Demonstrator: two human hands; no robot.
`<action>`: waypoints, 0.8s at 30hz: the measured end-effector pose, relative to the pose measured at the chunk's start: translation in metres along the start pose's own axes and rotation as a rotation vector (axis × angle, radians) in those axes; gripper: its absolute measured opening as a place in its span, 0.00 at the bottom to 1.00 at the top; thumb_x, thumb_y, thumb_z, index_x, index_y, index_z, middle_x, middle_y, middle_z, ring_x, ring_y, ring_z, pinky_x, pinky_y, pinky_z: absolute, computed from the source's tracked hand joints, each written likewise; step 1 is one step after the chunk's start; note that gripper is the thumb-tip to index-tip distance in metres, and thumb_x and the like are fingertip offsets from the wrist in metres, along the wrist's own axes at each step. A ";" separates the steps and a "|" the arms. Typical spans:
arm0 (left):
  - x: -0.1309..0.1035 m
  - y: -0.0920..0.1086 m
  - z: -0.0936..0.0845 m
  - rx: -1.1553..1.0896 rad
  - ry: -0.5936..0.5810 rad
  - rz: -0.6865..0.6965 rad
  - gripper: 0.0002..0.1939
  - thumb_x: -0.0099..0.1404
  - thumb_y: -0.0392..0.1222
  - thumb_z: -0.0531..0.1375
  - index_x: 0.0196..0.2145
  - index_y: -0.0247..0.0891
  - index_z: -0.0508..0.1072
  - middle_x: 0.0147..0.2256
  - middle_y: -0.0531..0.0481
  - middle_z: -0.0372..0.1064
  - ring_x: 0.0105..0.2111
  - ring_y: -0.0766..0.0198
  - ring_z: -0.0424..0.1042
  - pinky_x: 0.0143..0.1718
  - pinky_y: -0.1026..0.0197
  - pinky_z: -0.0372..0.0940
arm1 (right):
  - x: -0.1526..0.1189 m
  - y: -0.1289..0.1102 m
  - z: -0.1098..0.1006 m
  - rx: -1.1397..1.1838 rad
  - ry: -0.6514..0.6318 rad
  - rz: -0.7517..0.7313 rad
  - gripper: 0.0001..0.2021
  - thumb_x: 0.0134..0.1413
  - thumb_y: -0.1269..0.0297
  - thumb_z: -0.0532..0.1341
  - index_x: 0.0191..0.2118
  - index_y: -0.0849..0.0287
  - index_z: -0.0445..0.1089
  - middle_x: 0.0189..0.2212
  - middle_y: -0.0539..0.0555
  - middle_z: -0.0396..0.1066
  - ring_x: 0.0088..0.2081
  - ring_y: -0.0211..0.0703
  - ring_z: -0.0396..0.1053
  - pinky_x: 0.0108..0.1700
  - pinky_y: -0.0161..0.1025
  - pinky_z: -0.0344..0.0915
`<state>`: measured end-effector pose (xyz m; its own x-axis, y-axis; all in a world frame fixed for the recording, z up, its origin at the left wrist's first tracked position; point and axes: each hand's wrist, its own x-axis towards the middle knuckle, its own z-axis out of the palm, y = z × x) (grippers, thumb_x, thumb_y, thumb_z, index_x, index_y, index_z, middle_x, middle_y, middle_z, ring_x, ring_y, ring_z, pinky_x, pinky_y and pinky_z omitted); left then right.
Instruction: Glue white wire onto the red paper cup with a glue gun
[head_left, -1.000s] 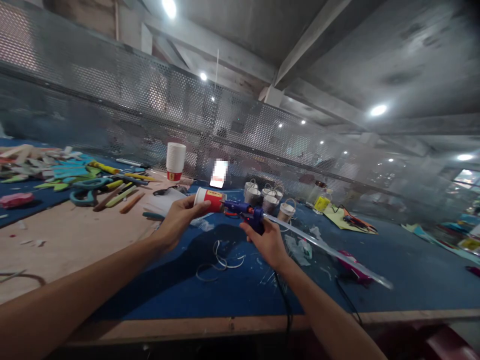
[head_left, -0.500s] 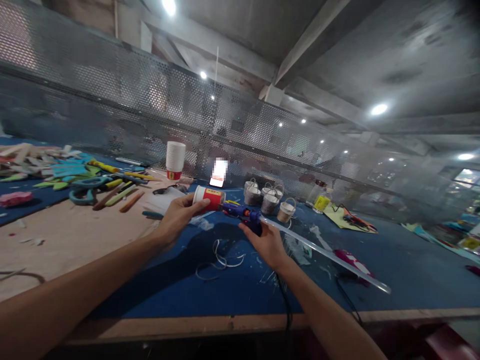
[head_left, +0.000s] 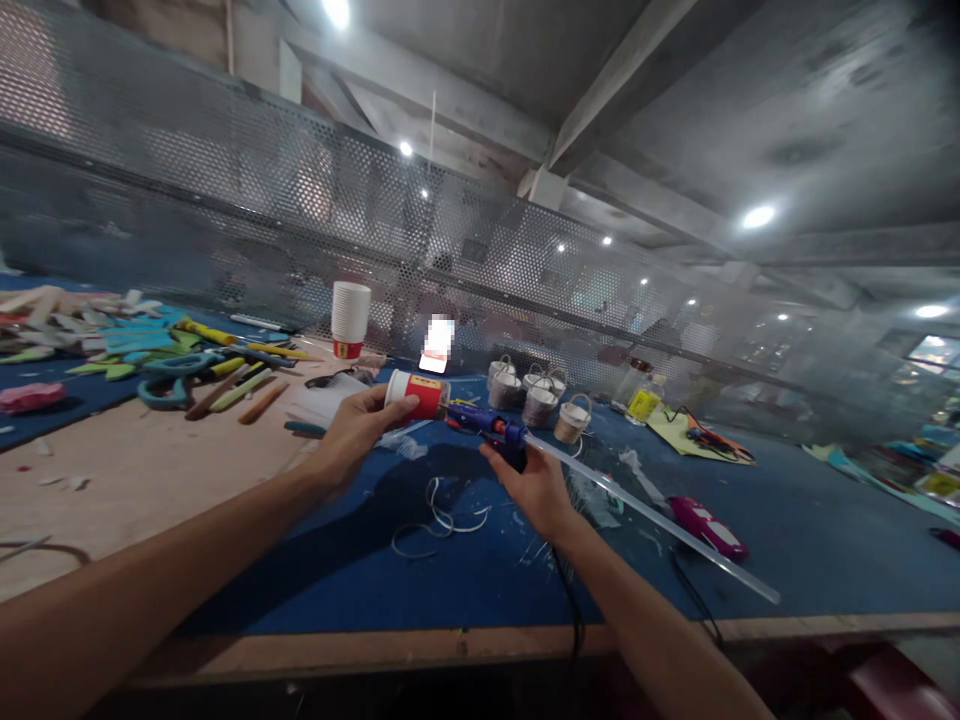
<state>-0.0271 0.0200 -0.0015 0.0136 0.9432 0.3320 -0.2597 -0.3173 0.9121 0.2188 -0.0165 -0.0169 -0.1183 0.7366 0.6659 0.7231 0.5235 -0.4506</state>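
My left hand [head_left: 358, 432] is closed round a red and white paper cup [head_left: 424, 397], which lies on its side in the air above the blue mat. In my right hand [head_left: 541, 487] is a blue hot glue gun [head_left: 480, 421], its nozzle at the cup's base end; whether it touches I cannot tell. A long clear glue stick [head_left: 660, 519] sticks out of the gun's back, slanting down to the right. Under my hands, a loose curl of white cord [head_left: 450, 522] lies on the mat. Behind the gun stand several small cord-wrapped buckets with handles [head_left: 539, 405].
A stack of paper cups [head_left: 350, 322] and a lit phone [head_left: 436, 345] stand near the perforated metal screen [head_left: 300, 190]. Scissors [head_left: 176, 380] and knives lie at left. A yellow-labelled bottle [head_left: 643, 402] and a magenta device [head_left: 707, 527] are at right.
The free end of the glue stick has dipped slightly, and the glue gun has tilted a little. My left hand and the cup have hardly moved.
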 end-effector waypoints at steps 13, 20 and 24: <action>-0.002 0.001 0.000 0.015 -0.029 0.010 0.16 0.58 0.48 0.68 0.42 0.38 0.80 0.37 0.47 0.79 0.38 0.58 0.75 0.43 0.58 0.65 | -0.001 0.003 0.006 0.029 0.079 -0.069 0.17 0.57 0.48 0.63 0.43 0.56 0.75 0.30 0.52 0.77 0.31 0.45 0.76 0.36 0.37 0.72; -0.005 0.005 0.004 0.024 -0.012 0.017 0.18 0.57 0.49 0.69 0.43 0.37 0.80 0.39 0.46 0.80 0.37 0.57 0.75 0.42 0.57 0.66 | -0.001 0.000 0.001 -0.105 0.037 -0.084 0.18 0.58 0.48 0.62 0.41 0.58 0.76 0.30 0.53 0.78 0.32 0.48 0.76 0.38 0.39 0.71; -0.005 0.008 0.005 0.032 0.000 0.015 0.18 0.57 0.49 0.69 0.42 0.37 0.80 0.39 0.47 0.80 0.37 0.59 0.75 0.42 0.58 0.66 | -0.001 0.000 0.000 -0.123 0.030 -0.113 0.17 0.59 0.48 0.61 0.42 0.57 0.75 0.32 0.54 0.79 0.34 0.48 0.77 0.41 0.39 0.71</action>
<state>-0.0247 0.0123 0.0049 0.0102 0.9384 0.3454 -0.2290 -0.3340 0.9143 0.2192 -0.0171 -0.0178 -0.1848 0.6619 0.7265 0.7843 0.5447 -0.2968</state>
